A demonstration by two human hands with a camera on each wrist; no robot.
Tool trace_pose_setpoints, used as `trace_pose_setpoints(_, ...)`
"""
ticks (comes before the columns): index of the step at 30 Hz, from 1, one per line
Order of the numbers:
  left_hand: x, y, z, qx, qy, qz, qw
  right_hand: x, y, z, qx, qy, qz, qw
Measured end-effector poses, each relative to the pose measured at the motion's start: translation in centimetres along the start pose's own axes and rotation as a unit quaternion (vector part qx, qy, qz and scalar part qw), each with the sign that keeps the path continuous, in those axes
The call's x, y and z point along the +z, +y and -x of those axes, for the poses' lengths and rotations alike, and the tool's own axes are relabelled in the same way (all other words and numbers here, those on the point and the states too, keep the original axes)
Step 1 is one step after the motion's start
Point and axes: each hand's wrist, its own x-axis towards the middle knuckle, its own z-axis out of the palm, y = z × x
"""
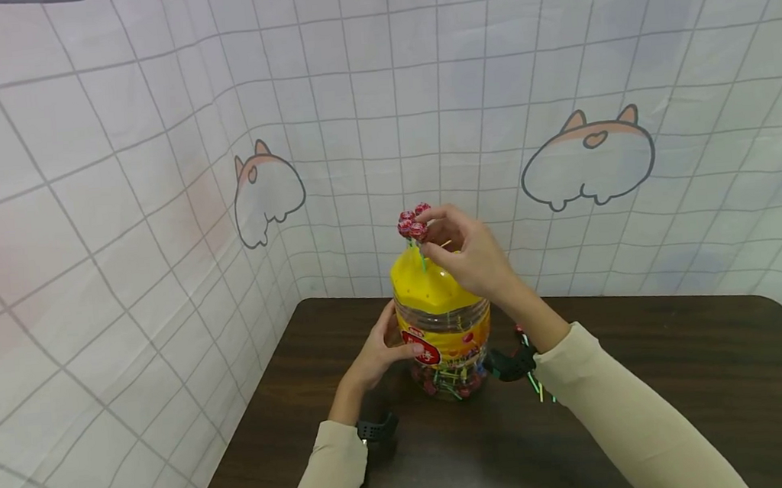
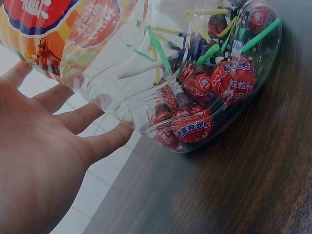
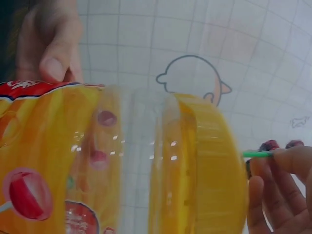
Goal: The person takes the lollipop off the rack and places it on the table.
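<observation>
A clear plastic candy jar (image 1: 457,344) with a yellow-and-red label stands upright on the table, many wrapped lollipops (image 2: 234,80) lying in its bottom. My left hand (image 1: 375,356) grips the jar's left side, thumb across the label and fingers behind. Above the yellow lid (image 1: 411,284), several red-wrapped lollipops (image 1: 413,227) stand heads up in a cluster. My right hand (image 1: 467,249) is at these heads over the lid, pinching a lollipop by its green stick (image 3: 257,154), whose lower end meets the lid top. Part of the lid is hidden behind this hand.
More lollipops (image 1: 532,381) lie on the dark wooden table (image 1: 650,377), right of the jar and partly under my right forearm. A white gridded cloth (image 1: 408,105) with cartoon animals hangs behind and to the left. Black bands (image 1: 378,429) circle both wrists.
</observation>
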Motion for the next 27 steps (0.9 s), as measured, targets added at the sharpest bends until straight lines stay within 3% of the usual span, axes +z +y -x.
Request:
trace_pose_setpoints(6,0.0,0.0,0.1,-0.002,-0.002,0.001,1.0000,-0.9,-0.5,0.1,-0.026,0.043,-0.036,0.998)
trace_pose_setpoints(12,-0.1,0.0,0.2,-0.005,-0.002,0.003,1.0000,-2.4,-0.6,1.2,-0.021,0.058,-0.040,0.997)
trace_pose_setpoints(27,-0.1,0.0,0.1,-0.001,-0.009,0.004,1.0000,-5.7,2.4,6.7,0.011,0.113,-0.058,0.992)
